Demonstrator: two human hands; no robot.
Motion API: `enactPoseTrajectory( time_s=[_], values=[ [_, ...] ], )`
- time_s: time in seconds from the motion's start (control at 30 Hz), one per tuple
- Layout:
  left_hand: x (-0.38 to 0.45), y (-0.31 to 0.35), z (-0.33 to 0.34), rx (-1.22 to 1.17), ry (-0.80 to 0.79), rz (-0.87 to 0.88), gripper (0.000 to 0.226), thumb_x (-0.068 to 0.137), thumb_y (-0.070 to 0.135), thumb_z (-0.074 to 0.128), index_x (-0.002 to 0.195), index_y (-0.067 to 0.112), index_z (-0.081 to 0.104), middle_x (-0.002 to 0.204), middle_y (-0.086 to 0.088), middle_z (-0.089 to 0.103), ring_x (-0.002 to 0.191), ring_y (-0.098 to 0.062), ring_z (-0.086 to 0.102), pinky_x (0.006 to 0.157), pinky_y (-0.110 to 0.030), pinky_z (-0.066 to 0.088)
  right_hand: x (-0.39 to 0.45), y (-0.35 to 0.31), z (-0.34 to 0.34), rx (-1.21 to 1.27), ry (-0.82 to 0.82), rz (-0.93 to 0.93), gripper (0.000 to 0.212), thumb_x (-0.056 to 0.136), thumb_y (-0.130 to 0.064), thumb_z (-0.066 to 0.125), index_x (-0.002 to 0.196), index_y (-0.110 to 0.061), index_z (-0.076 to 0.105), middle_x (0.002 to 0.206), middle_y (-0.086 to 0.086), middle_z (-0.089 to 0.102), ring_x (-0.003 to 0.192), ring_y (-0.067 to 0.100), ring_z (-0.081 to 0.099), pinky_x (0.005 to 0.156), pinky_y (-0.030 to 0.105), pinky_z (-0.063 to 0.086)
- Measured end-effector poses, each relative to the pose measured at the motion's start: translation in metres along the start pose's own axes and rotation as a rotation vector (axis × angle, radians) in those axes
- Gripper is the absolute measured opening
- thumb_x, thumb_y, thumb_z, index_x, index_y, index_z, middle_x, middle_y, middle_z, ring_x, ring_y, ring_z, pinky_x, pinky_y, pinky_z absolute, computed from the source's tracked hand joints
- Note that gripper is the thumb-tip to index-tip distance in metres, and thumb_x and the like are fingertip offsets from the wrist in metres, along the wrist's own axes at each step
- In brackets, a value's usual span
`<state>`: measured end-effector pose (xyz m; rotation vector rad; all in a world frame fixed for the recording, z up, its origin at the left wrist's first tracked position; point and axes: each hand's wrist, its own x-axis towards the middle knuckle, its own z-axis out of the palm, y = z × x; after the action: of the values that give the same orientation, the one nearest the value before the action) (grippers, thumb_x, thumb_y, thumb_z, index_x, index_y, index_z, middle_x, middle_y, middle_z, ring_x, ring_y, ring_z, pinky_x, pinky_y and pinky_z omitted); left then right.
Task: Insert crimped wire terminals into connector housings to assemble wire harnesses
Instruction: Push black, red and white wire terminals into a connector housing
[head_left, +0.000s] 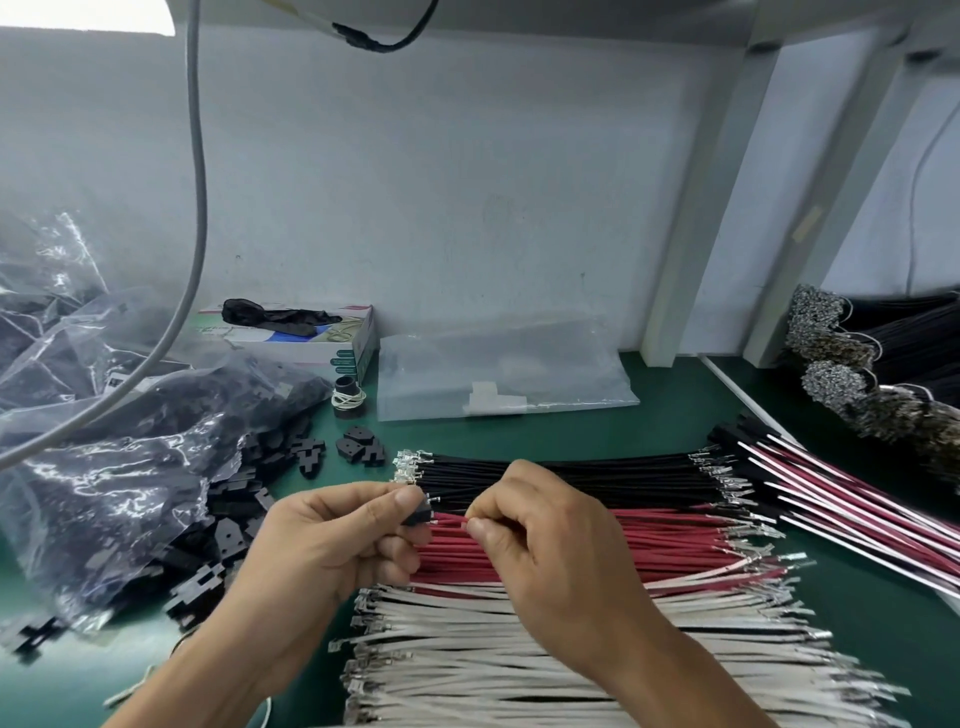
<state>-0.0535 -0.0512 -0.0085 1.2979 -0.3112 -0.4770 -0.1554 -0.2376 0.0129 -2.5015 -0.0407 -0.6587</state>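
My left hand (332, 540) pinches a small black connector housing (422, 514) between thumb and fingers. My right hand (540, 545) pinches a red wire (451, 519) just behind its tip, and the tip sits at the housing's right face. Below the hands lie three rows of crimped wires on the green mat: black wires (597, 473) at the back, red wires (675, 545) in the middle, white wires (519, 654) at the front. Whether the terminal is inside the housing I cannot tell.
A clear bag with black housings (130, 467) spills loose housings (358, 449) at the left. Finished harnesses (841, 499) lie at the right, dark wire bundles (883, 364) behind them. A glove box (311, 338), a flat plastic bag (498, 374) and a hanging grey cable (195, 208) stand further back.
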Motion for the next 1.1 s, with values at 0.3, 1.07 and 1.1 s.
enactPoseTrajectory(
  time_s=[0.3, 1.07, 1.1],
  values=[
    [-0.007, 0.006, 0.002, 0.443, -0.028, 0.327, 0.028, 0.067, 0.017, 0.088, 0.094, 0.025, 0.084, 0.080, -0.013, 0.077, 0.064, -0.024, 0.072, 0.063, -0.032, 0.062, 0.001, 0.009, -0.002, -0.006, -0.009, 0.030, 0.016, 0.097, -0.041, 0.059, 0.088, -0.029, 0.066, 0.085, -0.017, 0.056, 0.077, 0.006, 0.056, 0.066, 0.024, 0.045],
    [-0.003, 0.005, -0.004, 0.322, 0.017, 0.262, 0.023, 0.069, 0.029, 0.087, 0.090, 0.018, 0.083, 0.068, -0.012, 0.075, 0.051, -0.018, 0.065, 0.049, -0.023, 0.052, -0.007, -0.020, -0.016, -0.108, -0.323, -0.157, 0.022, 0.080, -0.055, 0.065, 0.087, -0.034, 0.071, 0.085, -0.019, 0.056, 0.082, -0.001, 0.052, 0.068, 0.018, 0.038],
    [-0.003, 0.005, -0.003, 0.315, 0.019, 0.266, 0.024, 0.068, 0.028, 0.087, 0.089, 0.018, 0.083, 0.067, -0.012, 0.074, 0.051, -0.017, 0.064, 0.048, -0.023, 0.052, -0.008, -0.022, -0.013, -0.106, -0.412, -0.136, 0.026, 0.078, -0.057, 0.065, 0.091, -0.036, 0.071, 0.085, -0.020, 0.057, 0.083, -0.002, 0.053, 0.068, 0.016, 0.035]
  ],
)
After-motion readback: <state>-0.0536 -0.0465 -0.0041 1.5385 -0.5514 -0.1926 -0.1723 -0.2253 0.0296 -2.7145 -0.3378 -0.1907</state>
